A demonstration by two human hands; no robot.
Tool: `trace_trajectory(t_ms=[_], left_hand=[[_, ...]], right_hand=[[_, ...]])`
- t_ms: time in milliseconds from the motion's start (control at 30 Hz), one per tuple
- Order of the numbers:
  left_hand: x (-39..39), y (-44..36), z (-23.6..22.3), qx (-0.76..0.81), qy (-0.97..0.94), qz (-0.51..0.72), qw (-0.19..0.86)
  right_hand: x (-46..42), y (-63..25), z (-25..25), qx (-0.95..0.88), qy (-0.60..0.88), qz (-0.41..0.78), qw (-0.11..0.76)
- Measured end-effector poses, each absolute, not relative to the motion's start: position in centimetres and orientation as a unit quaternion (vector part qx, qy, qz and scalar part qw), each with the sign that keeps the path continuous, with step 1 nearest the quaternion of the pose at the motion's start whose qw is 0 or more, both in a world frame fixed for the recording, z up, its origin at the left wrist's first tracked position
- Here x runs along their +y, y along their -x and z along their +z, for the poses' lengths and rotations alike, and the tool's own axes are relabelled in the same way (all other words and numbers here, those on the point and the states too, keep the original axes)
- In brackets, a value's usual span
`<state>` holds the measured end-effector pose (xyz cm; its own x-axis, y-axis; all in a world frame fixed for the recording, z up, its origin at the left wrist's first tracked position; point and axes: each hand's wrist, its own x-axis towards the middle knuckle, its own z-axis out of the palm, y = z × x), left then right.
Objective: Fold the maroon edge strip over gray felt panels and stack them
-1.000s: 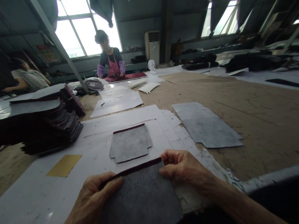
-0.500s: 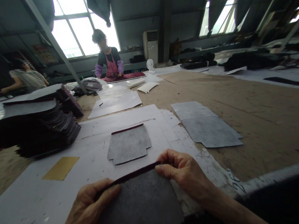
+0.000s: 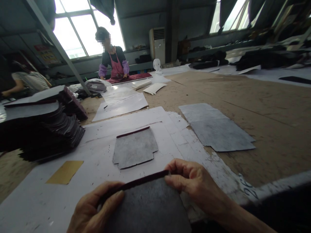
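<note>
A grey fabric panel (image 3: 148,207) with a dark maroon strip folded along its top edge is held up at the near side of the table. My left hand (image 3: 97,205) pinches its upper left corner, thumb on the grey face. At the upper right corner my right hand (image 3: 191,181) grips the edge between thumb and fingers. The panel's lower part runs out of view. Just beyond lies a similar cut panel (image 3: 136,149), flat on white paper, with a maroon strip on its far edge. A larger grey panel (image 3: 216,129) rests to the right.
Dark panels form a tall stack (image 3: 48,129) on the left, near a tan card (image 3: 65,172). White sheets (image 3: 121,106) lie farther back. Across the table a co-worker in a pink apron (image 3: 116,68) handles maroon fabric; another person sits far left. A small white fan (image 3: 156,64) stands behind.
The view has shifted slightly. Both hands keep their grip on the panel's top edge, and the right hand sits marginally lower and farther right in view.
</note>
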<state>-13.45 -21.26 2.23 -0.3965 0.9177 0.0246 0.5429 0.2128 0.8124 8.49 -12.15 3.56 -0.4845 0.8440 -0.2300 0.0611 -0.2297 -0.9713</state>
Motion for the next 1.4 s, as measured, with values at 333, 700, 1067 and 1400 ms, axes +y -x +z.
trace_trajectory(t_ms=[333, 700, 1067, 1400], left_hand=[[-18.7, 10.4, 2.7, 0.498, -0.794, 0.322, -0.137], [-15.6, 6.4, 3.4, 0.632, -0.621, 0.356, 0.297], [-15.2, 6.8, 2.8, 0.638, -0.591, 0.371, 0.324], [-15.9, 7.0, 1.6, 0.524, -0.734, 0.43, 0.03]], right_hand=[[-12.1, -8.2, 2.8, -0.488, 0.441, 0.711, 0.248], [-11.7, -8.9, 2.9, -0.477, 0.425, 0.735, 0.228], [-11.6, -8.6, 3.1, -0.515, 0.456, 0.699, 0.197], [-11.6, -8.4, 2.7, -0.503, 0.462, 0.706, 0.187]])
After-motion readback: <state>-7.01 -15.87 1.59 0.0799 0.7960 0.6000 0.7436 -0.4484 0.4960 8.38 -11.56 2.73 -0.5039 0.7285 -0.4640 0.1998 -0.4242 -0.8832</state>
